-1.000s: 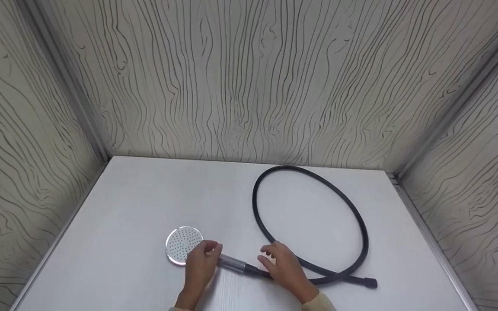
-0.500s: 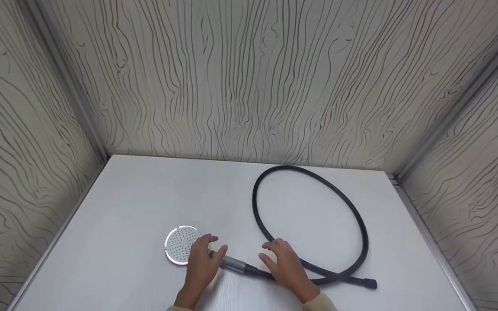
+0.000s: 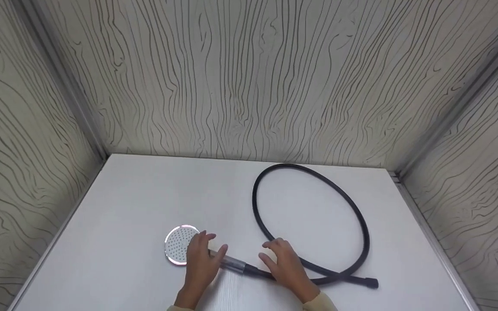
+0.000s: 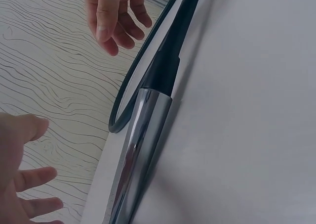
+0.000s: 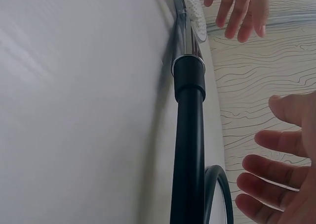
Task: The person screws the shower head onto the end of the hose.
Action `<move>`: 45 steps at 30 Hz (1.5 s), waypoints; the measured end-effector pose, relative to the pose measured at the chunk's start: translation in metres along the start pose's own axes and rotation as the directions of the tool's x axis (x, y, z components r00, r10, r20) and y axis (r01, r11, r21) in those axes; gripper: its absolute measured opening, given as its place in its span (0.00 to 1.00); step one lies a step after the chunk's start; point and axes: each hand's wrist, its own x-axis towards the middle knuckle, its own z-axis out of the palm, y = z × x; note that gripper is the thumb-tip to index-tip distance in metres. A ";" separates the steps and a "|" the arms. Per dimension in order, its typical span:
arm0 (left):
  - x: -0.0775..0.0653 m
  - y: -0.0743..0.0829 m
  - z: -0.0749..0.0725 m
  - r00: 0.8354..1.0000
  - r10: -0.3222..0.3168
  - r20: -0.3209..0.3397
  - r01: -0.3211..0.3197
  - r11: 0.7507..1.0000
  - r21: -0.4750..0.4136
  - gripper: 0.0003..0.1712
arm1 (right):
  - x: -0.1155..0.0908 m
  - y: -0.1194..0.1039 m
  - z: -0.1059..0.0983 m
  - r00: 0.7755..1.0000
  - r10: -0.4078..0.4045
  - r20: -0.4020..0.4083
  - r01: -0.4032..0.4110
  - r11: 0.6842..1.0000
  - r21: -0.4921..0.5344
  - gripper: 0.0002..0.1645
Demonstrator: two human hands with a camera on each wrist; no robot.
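A chrome hand shower lies on the white table, its round, dotted spray face turned up at the left. Its handle end meets a black shower hose, which loops away to the right. Above the neck of the shower hovers my left hand, fingers spread and loosely bent, gripping nothing. My right hand is over the hose near the joint, with relaxed fingers and nothing in them. In the right wrist view a black hose nut sits right against the chrome handle.
The free hose end with its black fitting lies at the right, past where the hose crosses itself. Wood-grain patterned panels enclose the white table at the back and both sides.
My left hand has let go of the shower's neck, its fingers and thumb spreading apart. The right hand has stayed almost still, and the shower and hose lie as before.
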 end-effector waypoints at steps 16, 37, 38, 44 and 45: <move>0.001 0.002 0.004 0.998 0.063 0.029 -0.068 0.965 0.253 0.40 | -0.001 0.002 0.003 0.997 -0.028 -0.069 0.017 0.989 -0.148 0.30; -0.005 -0.001 0.005 0.996 0.055 0.064 -0.071 0.961 0.266 0.45 | -0.006 0.001 0.004 0.996 0.076 0.055 -0.067 0.985 -0.157 0.45; -0.006 -0.002 0.005 0.997 0.050 0.061 -0.064 0.964 0.259 0.44 | -0.006 0.001 0.004 0.995 0.083 0.061 -0.073 0.986 -0.149 0.45; -0.008 -0.006 0.004 0.998 0.017 0.053 -0.025 0.985 0.171 0.38 | -0.009 0.005 0.005 0.987 0.105 0.120 -0.094 0.991 -0.091 0.43; -0.009 -0.007 0.004 0.998 0.004 0.062 -0.014 0.988 0.151 0.37 | -0.011 0.006 0.005 0.985 0.103 0.136 -0.093 0.992 -0.080 0.42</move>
